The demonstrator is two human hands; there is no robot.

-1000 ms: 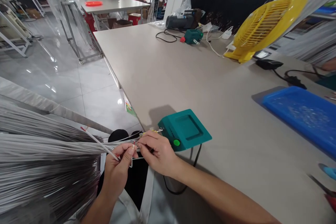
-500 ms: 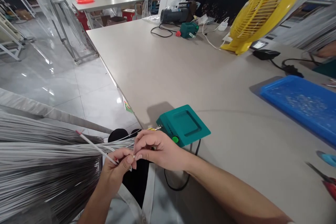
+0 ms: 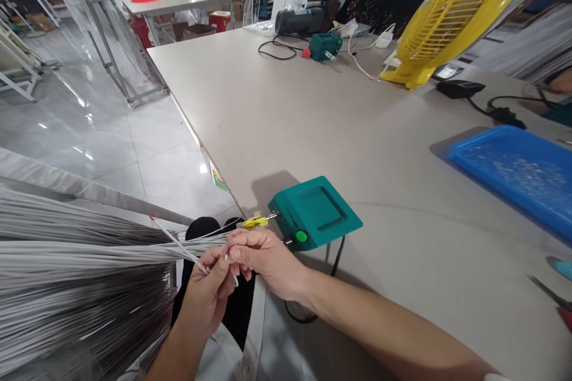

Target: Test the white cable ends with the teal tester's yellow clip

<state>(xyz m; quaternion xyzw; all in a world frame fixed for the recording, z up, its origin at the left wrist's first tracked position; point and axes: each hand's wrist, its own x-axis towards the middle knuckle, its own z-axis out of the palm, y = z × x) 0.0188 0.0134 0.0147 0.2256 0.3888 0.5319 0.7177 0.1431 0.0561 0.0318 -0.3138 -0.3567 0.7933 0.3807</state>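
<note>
A thin white cable (image 3: 175,240) with reddish wire ends runs up to the left out of my left hand (image 3: 206,292), whose fingers are closed around it. Its lower loop shows beneath the fingers. Against that fingertip, the thumb and forefinger of my right hand (image 3: 268,262) pinch a small pale end of the cable, mostly hidden by the fingers. Just beyond my right hand, a green box (image 3: 322,205) with a round green button (image 3: 301,236) sits at the table's edge. A yellow-sleeved clip (image 3: 254,222) is attached to its side. Long grey cables (image 3: 80,256) lie in a thick bundle at left.
On the table (image 3: 250,107) stand a yellow fan (image 3: 447,18), a blue tray (image 3: 513,172) with small clear bits, a small green device (image 3: 325,46) and a dark cylindrical machine (image 3: 299,21). Scissors (image 3: 552,294) lie at the right edge. A black cord hangs below the green box.
Both hands have shifted slightly, and the cable's reddish end has moved right and up. More of the yellow clip now shows above my right hand. The view has tilted a little.
</note>
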